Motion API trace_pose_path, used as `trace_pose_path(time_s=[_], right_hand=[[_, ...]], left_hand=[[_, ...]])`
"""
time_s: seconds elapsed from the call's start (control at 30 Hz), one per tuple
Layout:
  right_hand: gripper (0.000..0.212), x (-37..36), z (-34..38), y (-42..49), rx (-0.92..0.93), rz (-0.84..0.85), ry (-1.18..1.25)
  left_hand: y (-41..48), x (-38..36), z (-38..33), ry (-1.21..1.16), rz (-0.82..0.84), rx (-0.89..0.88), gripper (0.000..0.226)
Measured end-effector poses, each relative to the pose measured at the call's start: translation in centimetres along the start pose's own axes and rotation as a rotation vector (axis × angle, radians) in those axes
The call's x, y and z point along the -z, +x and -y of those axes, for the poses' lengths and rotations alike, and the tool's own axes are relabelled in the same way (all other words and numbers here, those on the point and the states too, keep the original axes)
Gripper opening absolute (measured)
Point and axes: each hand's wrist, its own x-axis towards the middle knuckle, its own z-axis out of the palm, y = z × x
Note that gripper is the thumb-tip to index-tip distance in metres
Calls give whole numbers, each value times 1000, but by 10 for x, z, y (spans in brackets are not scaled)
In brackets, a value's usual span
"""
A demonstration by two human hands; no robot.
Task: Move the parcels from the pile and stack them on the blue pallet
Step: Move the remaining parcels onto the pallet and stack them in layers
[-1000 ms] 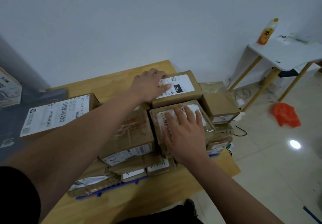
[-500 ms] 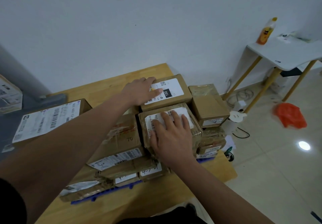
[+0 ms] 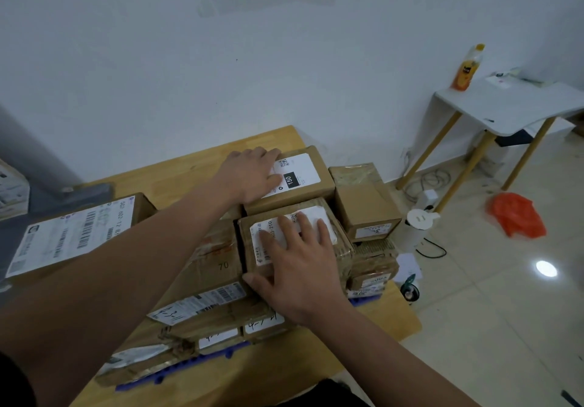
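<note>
Brown cardboard, taped and labelled, covers the blue pallet (image 3: 177, 372) almost entirely; only its near edge shows beneath the stack on the wooden table (image 3: 177, 179). A person's left hand (image 3: 252, 174) lies flat, fingers straight and together, on the left end of the parcel marked 150 (image 3: 311, 182), at the far side of the pallet's top layer. The right hand (image 3: 303, 267) spreads open-fingered over the white label of the taped parcel (image 3: 319, 217) just nearer on the pallet, thumb at that parcel's near left corner. Neither hand curls round anything. The step appears to be seating these two parcels. Done well, it calls for even downward pressure and a nudge that closes gaps between neighbours, so edges line up and nothing overhangs the pallet (the column at its right side looks a little uneven). The 150 parcel lies flat, label up, its long axis running across the pallet from left to right and angling slightly away; the taped parcel sits roughly parallel, touching it. A larger barcode-labelled parcel (image 3: 72, 236) lies left of the pallet.
</note>
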Motion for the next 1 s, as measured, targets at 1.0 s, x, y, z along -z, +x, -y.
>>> trace_pose_path(time_s=[1.0], right_hand=[[66, 29, -52, -3, -61, -132, 13]], left_hand=[[30, 11, -62, -134, -62, 19, 67]])
